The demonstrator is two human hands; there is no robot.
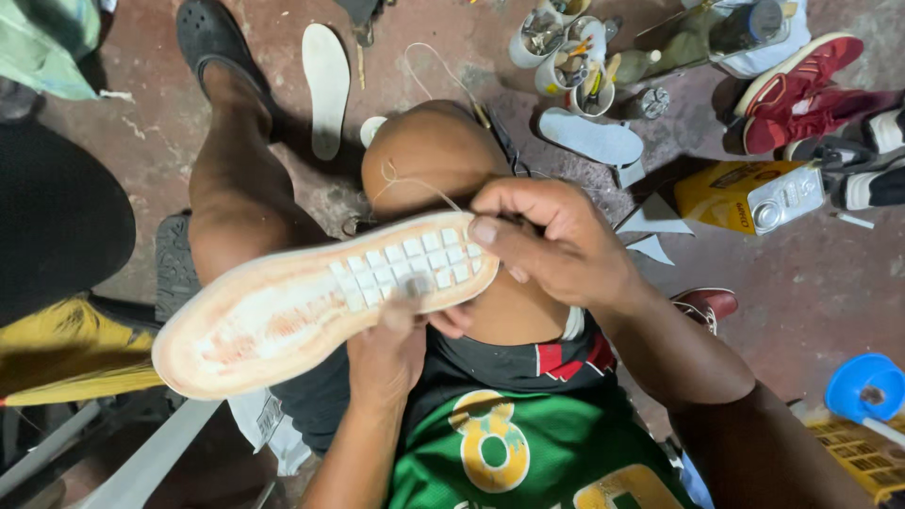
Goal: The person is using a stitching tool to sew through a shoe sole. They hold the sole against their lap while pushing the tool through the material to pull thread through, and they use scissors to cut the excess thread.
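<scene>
Two hands are working on one shoe sole (pixel 311 306), which is lying tread-up across the person's lap, its heel pointing toward the left and its toe resting against the raised knee (pixel 438 155), seemingly so the knee is bracing it. Left hand (pixel 386 353): coming up from beneath, fingers clenched around the sole's near edge, thumb pressing on the white gridded tread (pixel 410 264), apparently steadying it. Right hand (pixel 556 240): fingers pinching at the toe end, thumb lying on the tread; whether a needle is being held cannot be told. One pale thread (pixel 415 181) is running from the toe over the knee. On the floor (pixel 811 292), toward its far edge: a loose insole (pixel 327 85), cups of tools (pixel 566 57), red shoes (pixel 801 90), a yellow can (pixel 749 195); near the right edge, a blue funnel (pixel 864 386).
</scene>
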